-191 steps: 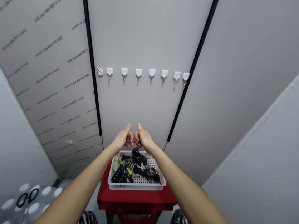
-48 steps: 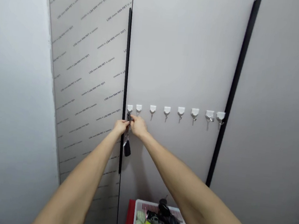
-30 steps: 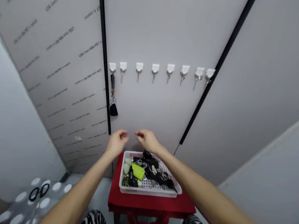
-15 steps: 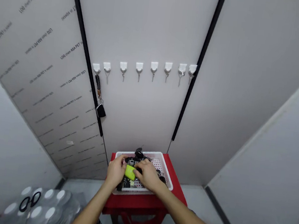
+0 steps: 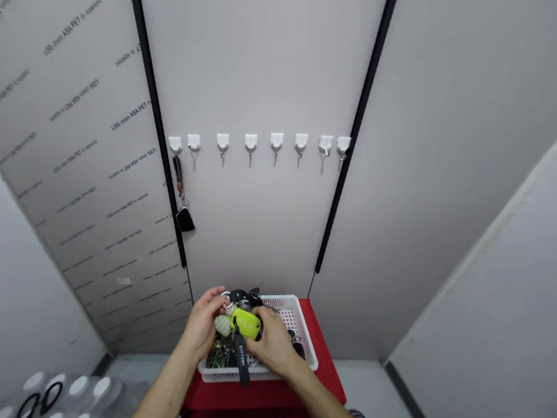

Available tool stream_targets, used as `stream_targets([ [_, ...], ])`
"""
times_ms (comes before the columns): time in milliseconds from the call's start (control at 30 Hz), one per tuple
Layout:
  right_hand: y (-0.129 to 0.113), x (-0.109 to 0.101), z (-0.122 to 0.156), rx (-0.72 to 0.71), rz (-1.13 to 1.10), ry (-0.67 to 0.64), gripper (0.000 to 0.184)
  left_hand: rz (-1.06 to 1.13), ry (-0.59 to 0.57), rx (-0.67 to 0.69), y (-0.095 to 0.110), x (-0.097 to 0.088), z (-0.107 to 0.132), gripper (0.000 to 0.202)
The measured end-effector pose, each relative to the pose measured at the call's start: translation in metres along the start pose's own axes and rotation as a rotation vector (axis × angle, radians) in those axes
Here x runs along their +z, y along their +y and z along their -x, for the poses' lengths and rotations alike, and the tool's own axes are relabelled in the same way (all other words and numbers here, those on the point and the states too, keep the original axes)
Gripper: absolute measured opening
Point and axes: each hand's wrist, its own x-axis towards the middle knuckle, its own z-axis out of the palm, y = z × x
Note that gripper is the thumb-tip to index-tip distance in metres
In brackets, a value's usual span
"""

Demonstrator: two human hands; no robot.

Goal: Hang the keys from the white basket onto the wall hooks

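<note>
Over the basket, my right hand is closed on a lime-green car key fob, thumb and fingers at its right end. A dark strap with pale lettering hangs down from the fob, and a pale green ridged charm sits at its left. My left hand pinches a key ring beside the fob. Below both hands, the white plastic basket holds several black key fobs and keychains, partly covered by my hands.
The basket stands on a red stool. A row of white hooks runs along the wall; a black key fob on a braided strap hangs from the leftmost. Several wrapped bottles stand at lower left.
The lime-green fob has been lifted and turned, and its strap and charm now show. My left hand has moved to the key ring. The view has shifted slightly.
</note>
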Motion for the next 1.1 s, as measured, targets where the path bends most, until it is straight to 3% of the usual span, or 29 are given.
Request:
stream_targets([
  [100,-0.004,-0.009,0.004,0.046,-0.322,-0.009,0.027,0.040,-0.021,0.004,0.006,0.003,0.002,0.033],
  [233,-0.005,-0.017,0.000,0.160,-0.671,-0.172,0.015,0.023,-0.045,0.054,0.005,0.010,0.005,0.031],
  [367,-0.006,-0.019,-0.014,0.301,-0.833,-0.251,0.037,-0.037,-0.124,0.061,0.002,0.016,0.008,0.028],
  [600,-0.023,-0.032,-0.047,0.197,-0.841,0.065,0.022,-0.243,-0.190,0.106,0.010,0.017,0.004,0.027],
  [733,-0.043,-0.045,-0.062,0.120,-0.750,0.095,0.016,-0.437,-0.174,0.153,0.017,0.017,-0.002,0.024],
  [833,-0.061,-0.049,-0.070,0.065,-0.684,0.090,0.013,-0.626,-0.143,0.291,0.028,0.019,-0.007,0.025],
  [967,-0.080,-0.052,-0.081,-0.002,-0.653,0.143,0.008,-0.939,0.024,0.571,0.050,0.026,-0.008,0.025],
  [1033,-0.087,-0.054,-0.087,-0.043,-0.658,0.176,0.010,-0.961,0.088,0.687,0.062,0.032,-0.008,0.023],
  [1100,-0.094,-0.058,-0.093,-0.060,-0.670,0.177,0.015,-0.899,0.091,0.708,0.070,0.036,-0.009,0.020],
])
